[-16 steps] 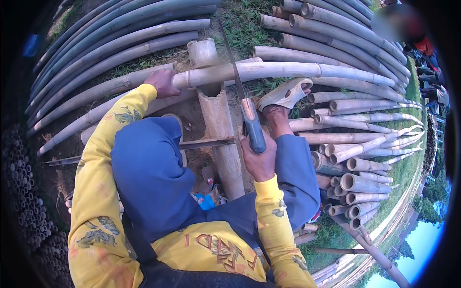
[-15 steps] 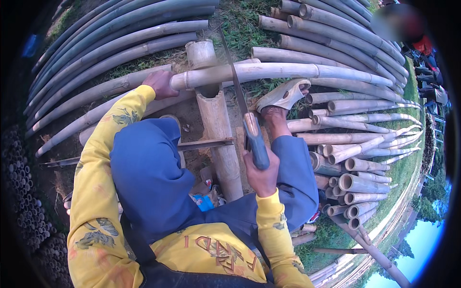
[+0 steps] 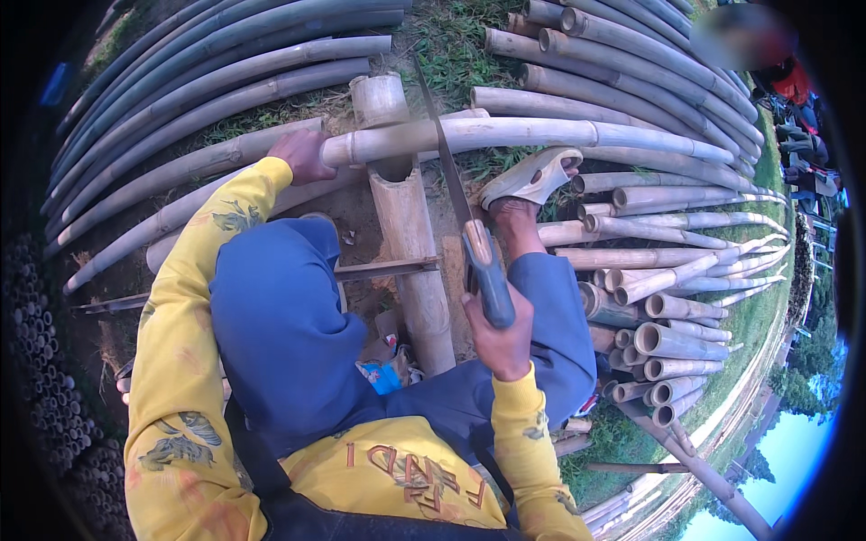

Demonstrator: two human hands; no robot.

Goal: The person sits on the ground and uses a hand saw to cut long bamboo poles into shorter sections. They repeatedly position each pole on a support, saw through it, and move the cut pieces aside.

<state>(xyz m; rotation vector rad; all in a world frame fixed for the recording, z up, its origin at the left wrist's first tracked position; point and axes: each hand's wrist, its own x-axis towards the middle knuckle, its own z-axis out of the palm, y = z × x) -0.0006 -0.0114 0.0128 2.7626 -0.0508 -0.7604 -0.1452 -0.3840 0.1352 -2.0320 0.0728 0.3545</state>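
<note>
A long pale bamboo pole (image 3: 523,132) lies across the notched top of a thick bamboo post (image 3: 410,243). My left hand (image 3: 303,157) is closed around the pole's left end. In my right hand (image 3: 502,332) is the dark handle of a hand saw (image 3: 448,162), gripped in a fist. Its blade points away from me and crosses the pole just right of the post; how deep the teeth sit in the bamboo cannot be made out. My right foot, in a light clog (image 3: 532,178), is by the pole's near side.
Bamboo poles (image 3: 216,81) lie in rows at the far left, with more bamboo stacks (image 3: 622,81) at the far right. Shorter cut pieces (image 3: 681,343) are piled beside my right leg. A flat bar (image 3: 388,268) meets the post between my knees. People (image 3: 798,108) are at the right rim.
My right hand and the saw handle have shifted slightly nearer to me and to the right. The left hand and the pole have hardly moved.
</note>
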